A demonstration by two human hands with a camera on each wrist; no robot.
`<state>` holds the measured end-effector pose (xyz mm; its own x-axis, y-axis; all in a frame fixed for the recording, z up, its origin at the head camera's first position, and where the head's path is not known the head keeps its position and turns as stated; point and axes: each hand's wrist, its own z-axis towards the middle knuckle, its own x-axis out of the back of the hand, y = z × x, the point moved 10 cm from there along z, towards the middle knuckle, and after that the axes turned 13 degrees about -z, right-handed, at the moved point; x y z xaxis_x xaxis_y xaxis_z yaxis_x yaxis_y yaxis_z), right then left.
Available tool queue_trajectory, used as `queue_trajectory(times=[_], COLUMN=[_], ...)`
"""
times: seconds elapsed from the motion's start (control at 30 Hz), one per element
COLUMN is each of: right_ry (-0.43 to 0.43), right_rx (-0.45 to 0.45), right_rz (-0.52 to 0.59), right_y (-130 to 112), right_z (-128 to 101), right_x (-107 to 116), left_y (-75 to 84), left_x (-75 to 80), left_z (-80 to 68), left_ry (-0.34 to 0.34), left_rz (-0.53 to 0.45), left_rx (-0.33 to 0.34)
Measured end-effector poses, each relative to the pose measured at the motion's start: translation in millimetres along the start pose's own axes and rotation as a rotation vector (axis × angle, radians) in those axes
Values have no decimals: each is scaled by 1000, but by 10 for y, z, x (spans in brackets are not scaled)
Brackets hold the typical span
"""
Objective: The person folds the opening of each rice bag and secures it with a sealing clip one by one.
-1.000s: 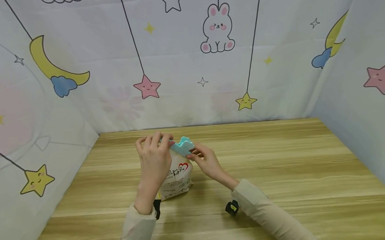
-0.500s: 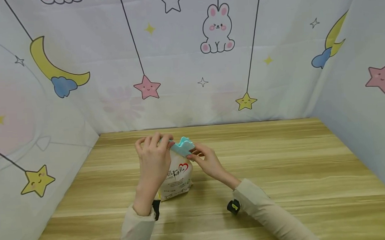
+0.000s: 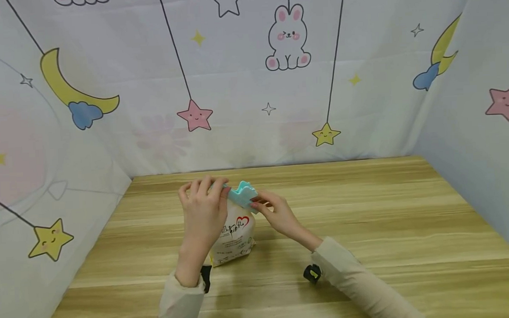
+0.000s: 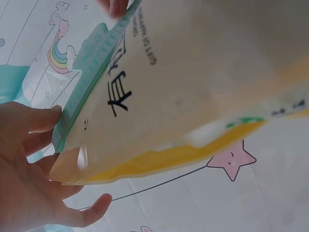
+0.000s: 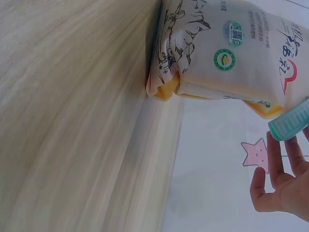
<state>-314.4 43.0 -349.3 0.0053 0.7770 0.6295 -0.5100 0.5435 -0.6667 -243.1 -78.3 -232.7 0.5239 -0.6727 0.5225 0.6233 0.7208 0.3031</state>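
Head view, centre of frame: white bag (image 3: 236, 235) standing upright on the table (image 3: 368, 220), top edge fitted with a teal clip (image 3: 242, 193).

Left hand (image 3: 203, 213): left of the bag top, fingers (image 3: 204, 187) curled over the clip's left end, pinching it; left wrist view shows the clip (image 4: 91, 77) running along the bag (image 4: 193, 87) edge, with fingers (image 4: 43, 118) at its lower end.

Right hand (image 3: 278, 215): right of the clip, fingers pinching its right end; right wrist view shows the clip end (image 5: 289, 121) against the fingers (image 5: 285, 159), the bag (image 5: 227, 48) base resting on the table (image 5: 63, 121).

Change: over the last second the right hand has drawn slightly closer to the clip; bag, clip and left hand unmoved. Judged: the clip is seated on the bag mouth and is being pressed home.

Backdrop: printed cloth (image 3: 251, 74) with stars, moons, rabbit.
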Motion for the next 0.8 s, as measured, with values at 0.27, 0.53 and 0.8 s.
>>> queue_trajectory(times=[0.27, 0.53, 0.8], right_ry=[-44, -49, -44], right_rx=[34, 97, 77], right_rz=[-56, -101, -137], right_y=[-8, -54, -37], right_z=[-72, -137, -222], right_x=[61, 125, 233], left_y=[24, 31, 42], left_x=[54, 91, 123], left_z=[-11, -23, -18], left_ry=[48, 87, 115], left_rz=[-26, -59, -79], left_rx=[-16, -24, -28])
